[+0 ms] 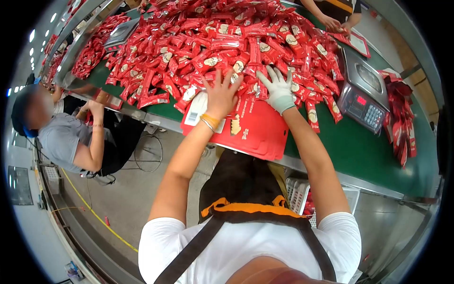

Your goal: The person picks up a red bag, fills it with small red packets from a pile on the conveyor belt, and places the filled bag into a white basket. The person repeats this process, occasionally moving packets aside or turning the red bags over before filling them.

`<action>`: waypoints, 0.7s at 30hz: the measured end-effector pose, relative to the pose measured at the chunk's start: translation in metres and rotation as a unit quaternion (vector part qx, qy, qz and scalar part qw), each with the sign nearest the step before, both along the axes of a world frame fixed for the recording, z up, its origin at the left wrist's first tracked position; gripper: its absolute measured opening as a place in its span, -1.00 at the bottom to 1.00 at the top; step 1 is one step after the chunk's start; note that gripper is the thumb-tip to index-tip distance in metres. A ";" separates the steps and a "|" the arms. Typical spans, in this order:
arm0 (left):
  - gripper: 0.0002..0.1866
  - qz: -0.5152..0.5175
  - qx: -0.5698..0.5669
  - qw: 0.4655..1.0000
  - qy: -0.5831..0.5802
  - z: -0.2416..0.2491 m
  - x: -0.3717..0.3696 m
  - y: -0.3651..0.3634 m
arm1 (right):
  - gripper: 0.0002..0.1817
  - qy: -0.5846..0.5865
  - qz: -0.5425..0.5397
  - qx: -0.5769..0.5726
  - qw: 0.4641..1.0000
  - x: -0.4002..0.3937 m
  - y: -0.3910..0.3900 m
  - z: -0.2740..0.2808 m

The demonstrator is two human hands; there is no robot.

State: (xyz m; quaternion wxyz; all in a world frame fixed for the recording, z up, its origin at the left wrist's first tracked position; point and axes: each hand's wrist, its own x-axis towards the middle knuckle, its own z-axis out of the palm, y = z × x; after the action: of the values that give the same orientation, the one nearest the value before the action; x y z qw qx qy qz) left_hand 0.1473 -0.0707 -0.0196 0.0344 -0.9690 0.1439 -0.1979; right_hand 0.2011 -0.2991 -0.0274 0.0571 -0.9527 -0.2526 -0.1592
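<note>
My left hand (221, 98), bare and with bands at the wrist, rests on the upper edge of a stack of flat red printed bags (257, 130). Its fingers are spread and reach the near edge of a large heap of small red packets (208, 52). My right hand (279, 90) wears a pale glove. Its fingers are apart too, lying on packets just above the right side of the bags. Neither hand grips anything that I can see. The bags overhang the front edge of the green table (326, 151).
A digital scale (363, 90) stands right of the heap, beside more red packets (401, 118). Another scale (122, 33) is at the far left. A co-worker (78, 128) sits left; another person's hands (338, 24) work across the table. White baskets (297, 194) stand below.
</note>
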 end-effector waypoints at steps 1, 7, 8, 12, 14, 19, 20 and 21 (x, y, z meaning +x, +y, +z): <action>-0.12 -0.002 -0.026 1.000 -0.002 0.006 0.016 0.006 | 0.04 -0.024 -0.001 -0.030 0.999 0.011 0.002 -0.001; -0.20 -0.026 0.022 0.998 -0.057 -0.002 0.109 0.017 | 0.06 -0.037 0.047 -0.022 0.998 0.056 0.014 -0.006; -0.20 -0.042 0.014 0.997 -0.058 -0.003 0.120 0.019 | 0.08 -0.036 0.044 -0.027 0.998 0.062 0.016 -0.006; -0.18 -0.066 0.027 0.995 -0.070 -0.006 0.154 0.031 | 0.06 -0.036 0.065 -0.021 0.997 0.088 0.017 -0.009; -0.18 -0.077 0.033 0.993 -0.077 -0.007 0.165 0.038 | 0.08 -0.026 0.058 -0.038 0.997 0.096 0.021 -0.007; -0.13 -0.110 -0.035 0.991 -0.064 -0.003 0.151 0.036 | 0.03 0.007 0.035 -0.040 0.999 0.089 0.023 0.002; -0.12 -0.131 -0.086 0.986 -0.050 0.007 0.137 0.034 | 0.01 0.036 0.024 -0.044 0.998 0.085 0.024 0.003; -0.12 -0.101 -0.082 0.991 -0.012 0.014 0.121 0.033 | -0.15 0.008 0.043 -0.012 0.999 0.077 0.021 0.002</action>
State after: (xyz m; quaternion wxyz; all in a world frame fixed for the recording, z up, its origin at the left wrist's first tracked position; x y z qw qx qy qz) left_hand 0.2688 -0.0378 -0.0052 -0.0637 -0.9467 0.2234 -0.2232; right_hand 0.2783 -0.2783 -0.0253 0.0542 -0.9430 -0.2943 -0.1459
